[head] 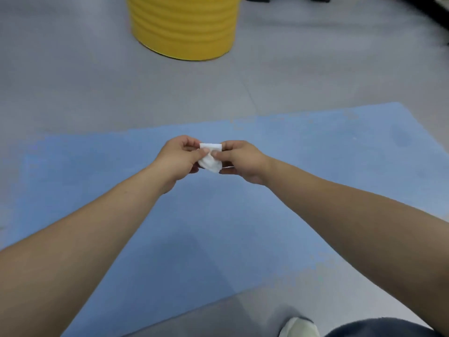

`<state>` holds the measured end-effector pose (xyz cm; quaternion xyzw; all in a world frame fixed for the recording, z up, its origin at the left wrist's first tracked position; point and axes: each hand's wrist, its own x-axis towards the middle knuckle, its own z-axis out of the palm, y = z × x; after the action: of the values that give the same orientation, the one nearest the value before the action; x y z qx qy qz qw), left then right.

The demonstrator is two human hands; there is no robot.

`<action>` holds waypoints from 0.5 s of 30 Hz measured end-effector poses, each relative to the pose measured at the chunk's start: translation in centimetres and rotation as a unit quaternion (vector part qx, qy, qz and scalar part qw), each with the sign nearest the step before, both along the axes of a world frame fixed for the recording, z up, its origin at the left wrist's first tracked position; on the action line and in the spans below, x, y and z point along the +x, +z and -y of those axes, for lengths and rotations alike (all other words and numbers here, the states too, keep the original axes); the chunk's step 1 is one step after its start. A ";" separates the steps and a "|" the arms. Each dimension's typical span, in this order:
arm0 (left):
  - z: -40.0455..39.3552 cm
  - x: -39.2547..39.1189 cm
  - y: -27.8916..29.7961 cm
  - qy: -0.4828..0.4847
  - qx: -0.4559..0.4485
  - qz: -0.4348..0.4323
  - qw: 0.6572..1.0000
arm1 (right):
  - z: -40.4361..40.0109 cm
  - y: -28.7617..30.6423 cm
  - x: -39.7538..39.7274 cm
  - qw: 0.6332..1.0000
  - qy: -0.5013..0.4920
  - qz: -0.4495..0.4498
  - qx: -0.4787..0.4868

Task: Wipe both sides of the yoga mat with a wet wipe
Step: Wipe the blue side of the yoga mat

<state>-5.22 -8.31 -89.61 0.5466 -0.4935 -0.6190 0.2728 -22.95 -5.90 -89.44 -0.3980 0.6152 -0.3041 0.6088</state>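
Two bare hands meet at the centre of the head view, and between them we see a small, crumpled white wet wipe. We note that the left hand pinches the wipe's left side, thumb on the near face and fingers curled behind it, so this grip is narrow and closed on the wipe. We note likewise that the right hand pinches the wipe's right side between thumb and curled fingers, a second narrow grip on the same wipe. We observe that the upper edge of the wipe spans the gap between the two hands, while its lower part hangs bunched below the thumbs. We see both forearms reaching in from the lower corners of the frame.

Beneath the hands we find the blue yoga mat, spread flat on the grey floor; the wipe is held above the mat and we see no contact between them. We cannot tell from this view which side of the mat faces up. Beyond the mat's far edge, well apart from it, we see a ribbed yellow drum standing upright on the floor. At the bottom right we see a pale shoe beside dark trouser fabric, on the floor just off the mat's near edge.
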 end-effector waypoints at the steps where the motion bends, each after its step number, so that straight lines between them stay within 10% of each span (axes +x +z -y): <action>1: 0.5 -0.3 0.2 0.012 -0.006 0.014 1.000 | 1.0 -0.1 -0.4 1.000 0.014 0.011 -0.002; 15: 1.9 -4.7 1.4 0.077 0.023 0.217 0.973 | 4.3 -1.2 -5.0 0.992 0.020 0.103 0.063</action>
<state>-9.96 -10.24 -88.24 0.7103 -0.4828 -0.4743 0.1936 -27.99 -10.23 -90.62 -0.3373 0.5594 -0.2920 0.6986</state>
